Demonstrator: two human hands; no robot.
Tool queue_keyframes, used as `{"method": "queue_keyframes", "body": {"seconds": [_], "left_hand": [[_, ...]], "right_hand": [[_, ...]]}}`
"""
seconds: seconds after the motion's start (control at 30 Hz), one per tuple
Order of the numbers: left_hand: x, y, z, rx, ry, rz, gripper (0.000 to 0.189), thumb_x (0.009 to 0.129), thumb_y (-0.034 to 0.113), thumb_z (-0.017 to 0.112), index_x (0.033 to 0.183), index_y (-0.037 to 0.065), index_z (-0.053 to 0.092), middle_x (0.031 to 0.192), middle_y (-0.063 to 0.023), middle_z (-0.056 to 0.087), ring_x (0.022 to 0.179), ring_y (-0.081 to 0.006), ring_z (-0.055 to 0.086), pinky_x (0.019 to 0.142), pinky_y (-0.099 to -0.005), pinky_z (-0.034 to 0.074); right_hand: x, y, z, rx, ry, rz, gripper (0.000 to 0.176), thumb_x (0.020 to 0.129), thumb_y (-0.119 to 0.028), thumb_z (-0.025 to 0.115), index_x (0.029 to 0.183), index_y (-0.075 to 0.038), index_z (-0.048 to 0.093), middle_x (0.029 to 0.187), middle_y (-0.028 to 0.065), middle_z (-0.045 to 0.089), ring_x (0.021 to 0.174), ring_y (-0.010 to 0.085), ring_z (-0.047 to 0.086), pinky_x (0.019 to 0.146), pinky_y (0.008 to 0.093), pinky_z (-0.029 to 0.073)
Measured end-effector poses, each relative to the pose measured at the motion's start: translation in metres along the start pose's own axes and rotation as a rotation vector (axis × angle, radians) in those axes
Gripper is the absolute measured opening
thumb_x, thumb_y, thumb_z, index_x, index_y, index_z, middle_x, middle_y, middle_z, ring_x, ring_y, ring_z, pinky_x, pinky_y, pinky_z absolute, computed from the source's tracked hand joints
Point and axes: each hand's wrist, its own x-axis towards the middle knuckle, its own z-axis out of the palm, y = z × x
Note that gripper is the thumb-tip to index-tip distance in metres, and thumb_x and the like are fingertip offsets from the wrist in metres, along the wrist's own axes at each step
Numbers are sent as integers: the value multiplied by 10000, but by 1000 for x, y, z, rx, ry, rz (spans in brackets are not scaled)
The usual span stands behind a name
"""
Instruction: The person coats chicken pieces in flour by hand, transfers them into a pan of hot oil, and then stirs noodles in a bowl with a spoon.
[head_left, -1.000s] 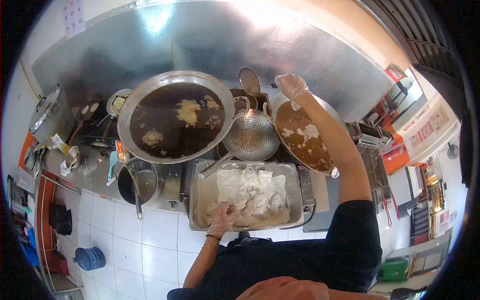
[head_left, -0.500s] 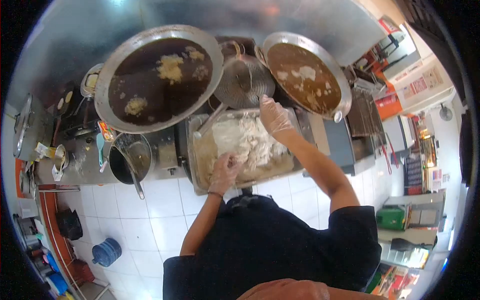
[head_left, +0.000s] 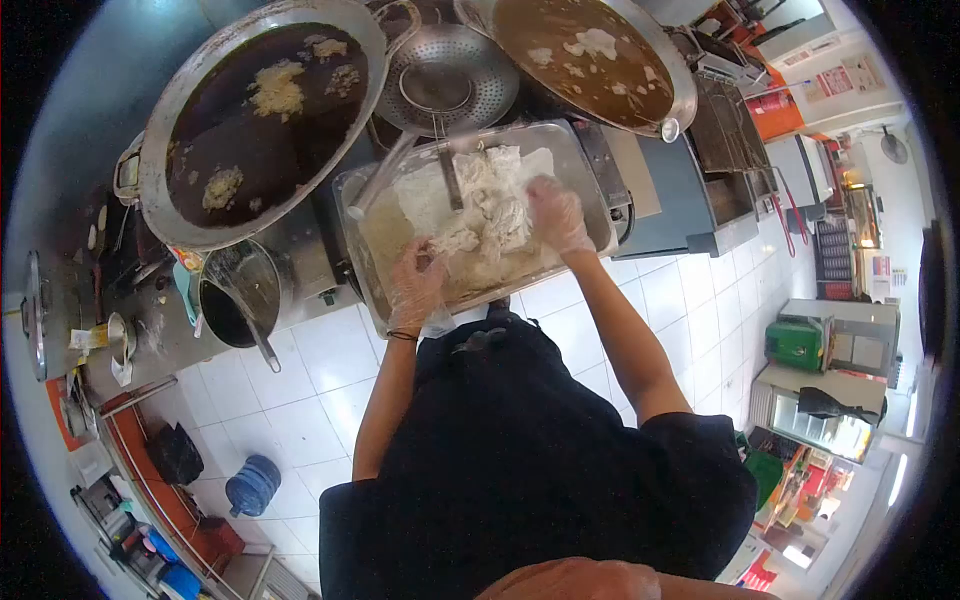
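A metal tray (head_left: 355, 270) of pale flour holds several floured pieces (head_left: 505, 222) in its middle and right part. My left hand (head_left: 418, 282), in a clear plastic glove, is at the tray's front left with its fingers curled at a floured piece (head_left: 457, 236). At the right side of the tray, my right hand (head_left: 558, 214) is gloved too and touches the heap; its fingers are blurred, and I cannot make out what they hold. A perforated metal strainer (head_left: 490, 85) lies behind the tray, with handles reaching over it.
Large pans of oil with frying bits stand at the back left (head_left: 152, 200) and back right (head_left: 683, 90). A dark pot (head_left: 270, 290) with a long handle is left of the tray. On the floor is a blue water bottle (head_left: 253, 486).
My right hand has come down from beside the strainer to the floured pieces in the tray. My left hand stays at the tray's front left. The whole view has shifted and tilted.
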Motion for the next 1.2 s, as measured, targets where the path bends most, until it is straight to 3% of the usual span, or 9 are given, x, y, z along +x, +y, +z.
{"method": "queue_keyframes", "body": {"seconds": [0.07,0.17,0.37,0.47,0.67,0.77,0.87,0.97,1.2], "left_hand": [[0,13,-3,39,-18,-35,410,825,134,772,1204,35,654,987,-107,681,848,-192,670,771,-331,537],[1,10,0,18,-71,-62,383,859,114,759,1218,50,639,985,-91,693,847,-163,670,783,-313,536],[1,8,1,75,-18,78,405,844,146,785,1212,46,650,1009,-90,666,868,-168,662,774,-322,539],[-3,29,-3,102,-33,-24,407,845,155,787,1216,53,655,1042,-93,661,883,-174,661,782,-321,543],[-4,11,5,59,41,82,390,844,188,791,1190,62,661,979,-118,696,835,-210,679,752,-343,541],[-3,13,3,92,42,96,394,845,190,793,1192,62,655,975,-126,692,825,-218,676,744,-349,541],[-4,14,1,70,23,80,399,861,161,780,1217,40,650,1064,-100,663,868,-162,655,767,-317,549],[-5,27,-1,140,5,24,379,864,159,777,1199,35,652,1057,-109,658,866,-163,655,772,-319,547],[-5,22,-1,163,34,167,377,865,160,777,1201,51,646,1051,-123,674,873,-195,680,770,-333,550]], "right_hand": [[-26,-7,2,-75,-284,-74,239,868,-78,546,1077,-136,647,1150,88,668,1046,306,660,884,452,548],[-35,-22,9,-206,-57,-301,287,852,-92,587,1119,-172,654,1257,85,636,1137,314,622,894,408,552],[-26,7,33,-366,-199,-447,402,881,-236,597,1278,-177,623,1262,71,631,1161,294,604,983,507,479],[-32,10,26,-144,-357,-272,396,892,-320,598,1262,-187,639,1290,66,593,1195,272,574,1015,537,434],[-42,18,56,-182,-54,-376,248,895,-256,636,1105,-133,686,1218,78,630,1183,293,577,1000,480,456],[-27,23,45,-158,-198,-391,359,923,-284,574,1254,-165,649,1323,86,620,1225,283,583,1060,450,447],[-7,8,25,99,-462,28,383,922,-289,580,1267,-134,640,1368,112,605,1270,303,560,1067,448,451],[-24,16,35,-109,-290,-277,422,974,-298,533,1360,-133,577,1377,116,584,1289,308,528,1117,469,380],[1,-22,27,-150,-311,-210,567,876,-339,623,1381,-92,550,1436,146,548,1291,319,546,1073,431,454]]}}
